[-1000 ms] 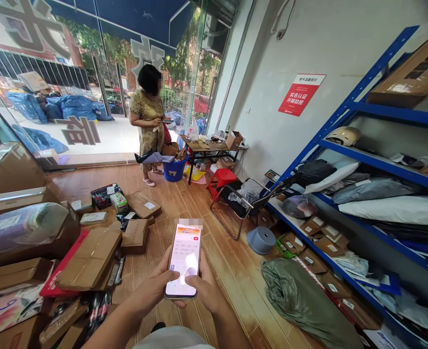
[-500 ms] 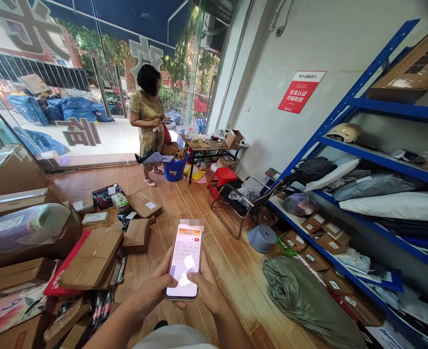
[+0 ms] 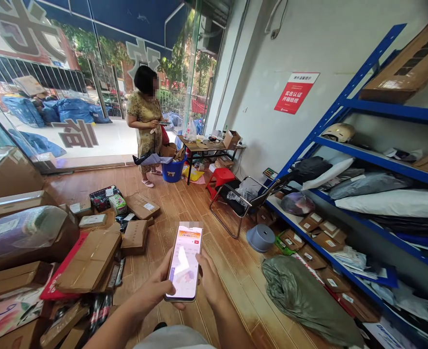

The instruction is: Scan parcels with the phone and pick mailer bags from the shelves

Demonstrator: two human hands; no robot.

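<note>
You held a phone upright in front of you, low in the middle of the view, its lit screen facing you above the wooden floor. Your left hand cupped it from the left and from below, fingers wrapped behind the case and the thumb lying along its lower left edge. Your right hand was pressed to the phone's right edge, fingers closed narrow against the side; the thumb had left the glass and stood by the upper right edge, so both hands were gripping the one phone.

To your left, a heap of cardboard boxes covered the floor, with a plastic-wrapped parcel on top of larger cartons near the left edge of the floor. To your right, a blue shelf rack ran along the wall, its lowest shelf lined with small brown boxes and its middle shelf with grey mail bags. A green sack lay on the floor against the rack's foot, with a grey stool just beyond it and a folding chair near that. Well apart from you, at the far end of the floor by the glass front, another person stood beside a small table and a blue bucket.
</note>
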